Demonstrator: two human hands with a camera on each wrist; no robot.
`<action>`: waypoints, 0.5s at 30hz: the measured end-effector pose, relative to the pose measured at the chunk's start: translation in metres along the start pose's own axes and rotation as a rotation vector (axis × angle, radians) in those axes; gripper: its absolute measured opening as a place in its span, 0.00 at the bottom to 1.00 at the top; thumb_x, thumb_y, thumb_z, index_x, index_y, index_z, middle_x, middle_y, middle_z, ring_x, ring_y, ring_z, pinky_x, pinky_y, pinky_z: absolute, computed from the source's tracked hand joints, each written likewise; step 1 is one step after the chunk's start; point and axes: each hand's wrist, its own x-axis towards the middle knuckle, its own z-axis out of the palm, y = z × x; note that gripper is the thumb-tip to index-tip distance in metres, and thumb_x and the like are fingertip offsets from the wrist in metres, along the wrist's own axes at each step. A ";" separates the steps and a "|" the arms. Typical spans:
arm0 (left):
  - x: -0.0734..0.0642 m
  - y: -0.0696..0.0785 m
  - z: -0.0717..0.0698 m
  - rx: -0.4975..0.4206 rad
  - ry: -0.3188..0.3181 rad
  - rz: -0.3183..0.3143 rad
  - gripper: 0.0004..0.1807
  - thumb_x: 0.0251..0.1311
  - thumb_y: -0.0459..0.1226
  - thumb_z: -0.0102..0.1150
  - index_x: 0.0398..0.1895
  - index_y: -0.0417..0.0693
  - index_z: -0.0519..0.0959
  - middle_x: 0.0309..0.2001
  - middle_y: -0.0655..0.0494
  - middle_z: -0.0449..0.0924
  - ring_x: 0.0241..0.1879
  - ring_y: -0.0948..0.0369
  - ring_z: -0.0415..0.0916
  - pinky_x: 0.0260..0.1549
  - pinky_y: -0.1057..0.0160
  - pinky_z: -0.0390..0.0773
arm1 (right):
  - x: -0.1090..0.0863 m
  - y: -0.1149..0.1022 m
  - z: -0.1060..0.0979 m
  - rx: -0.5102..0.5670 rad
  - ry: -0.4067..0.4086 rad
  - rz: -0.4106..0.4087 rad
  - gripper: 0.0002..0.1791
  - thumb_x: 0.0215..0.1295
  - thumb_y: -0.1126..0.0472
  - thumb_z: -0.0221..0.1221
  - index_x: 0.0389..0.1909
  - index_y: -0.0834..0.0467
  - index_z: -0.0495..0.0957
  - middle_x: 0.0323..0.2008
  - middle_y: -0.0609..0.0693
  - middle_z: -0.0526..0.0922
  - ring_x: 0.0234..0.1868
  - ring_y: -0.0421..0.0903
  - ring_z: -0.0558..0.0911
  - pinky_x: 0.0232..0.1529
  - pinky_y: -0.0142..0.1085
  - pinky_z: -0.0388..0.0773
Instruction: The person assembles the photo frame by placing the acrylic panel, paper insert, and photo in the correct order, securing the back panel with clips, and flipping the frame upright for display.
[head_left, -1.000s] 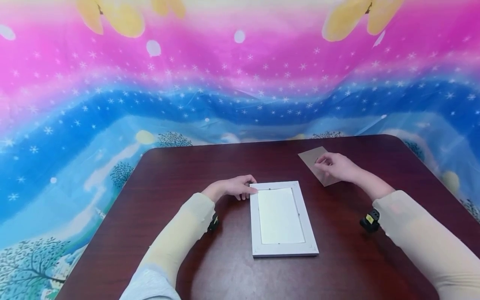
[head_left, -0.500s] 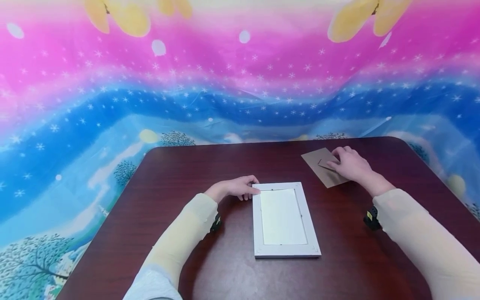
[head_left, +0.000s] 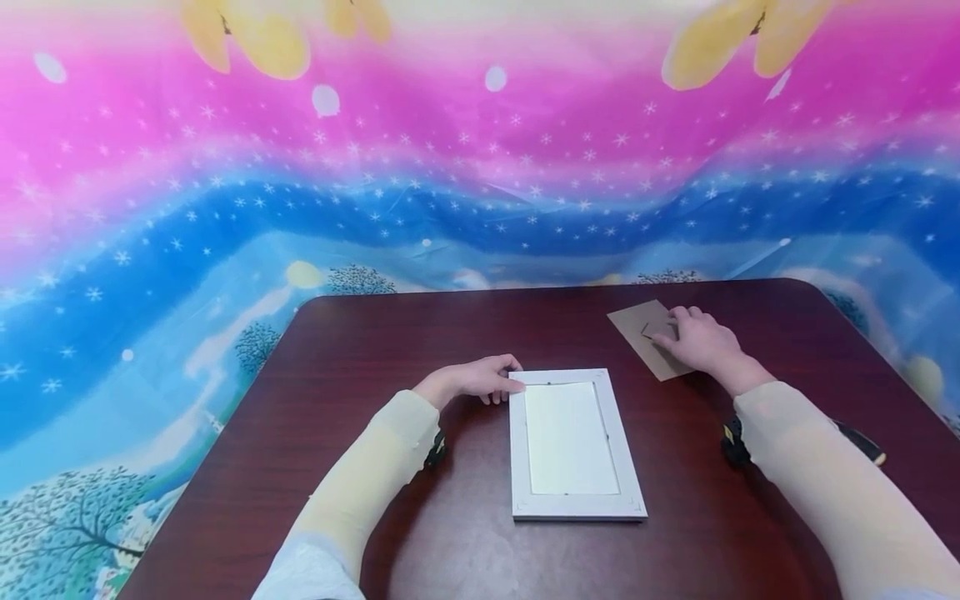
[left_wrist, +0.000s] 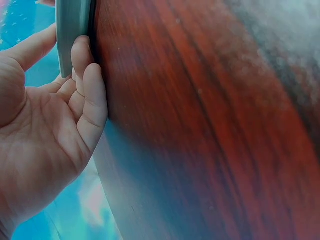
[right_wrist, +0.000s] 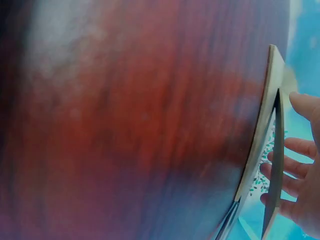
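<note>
A white picture frame (head_left: 521, 450) lies on the table with a pale insert (head_left: 573, 437) in its opening and small dark tabs along the inner edge. My left hand (head_left: 483, 379) pinches its near-left top corner, thumb over the rim and fingers at the side, with the frame's edge (left_wrist: 74, 30) upright in the left wrist view. Farther right lies a brown backing board (head_left: 633, 318) with a fold-out stand leg (right_wrist: 275, 165) raised from it. My right hand (head_left: 705, 340) is over the board, fingers spread loosely, thumb and fingers on either side of the leg.
The dark red wooden table (head_left: 420, 329) ends at a patterned cloth backdrop (head_left: 465, 183). A dark, slender object with a pale tip (head_left: 862, 440) shows partly from behind the right forearm. A black camera (head_left: 735, 442) sits at the right wrist.
My right hand has shifted right over the backing board, and its fingers have spread from a pinch on the stand leg. The left hand keeps its place at the frame.
</note>
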 end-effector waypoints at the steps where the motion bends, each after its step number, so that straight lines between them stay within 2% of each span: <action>1: 0.000 0.000 0.000 0.000 0.000 0.001 0.16 0.69 0.45 0.56 0.52 0.47 0.69 0.31 0.50 0.74 0.29 0.56 0.71 0.27 0.62 0.73 | 0.001 0.001 0.001 -0.016 -0.003 -0.005 0.38 0.70 0.46 0.53 0.64 0.75 0.60 0.57 0.73 0.66 0.56 0.71 0.67 0.50 0.63 0.68; 7: 0.001 -0.001 0.000 0.003 0.006 0.004 0.16 0.68 0.45 0.57 0.52 0.48 0.69 0.31 0.50 0.74 0.29 0.56 0.71 0.28 0.63 0.74 | 0.003 -0.002 -0.001 -0.084 -0.009 -0.010 0.35 0.71 0.47 0.53 0.62 0.75 0.63 0.53 0.74 0.69 0.53 0.70 0.70 0.46 0.62 0.71; 15: 0.001 -0.002 0.000 0.003 0.009 0.005 0.17 0.68 0.45 0.57 0.52 0.46 0.69 0.31 0.49 0.74 0.29 0.55 0.71 0.28 0.62 0.73 | 0.004 -0.007 0.000 -0.122 -0.011 -0.023 0.28 0.69 0.54 0.56 0.55 0.76 0.69 0.44 0.70 0.71 0.44 0.65 0.73 0.39 0.58 0.74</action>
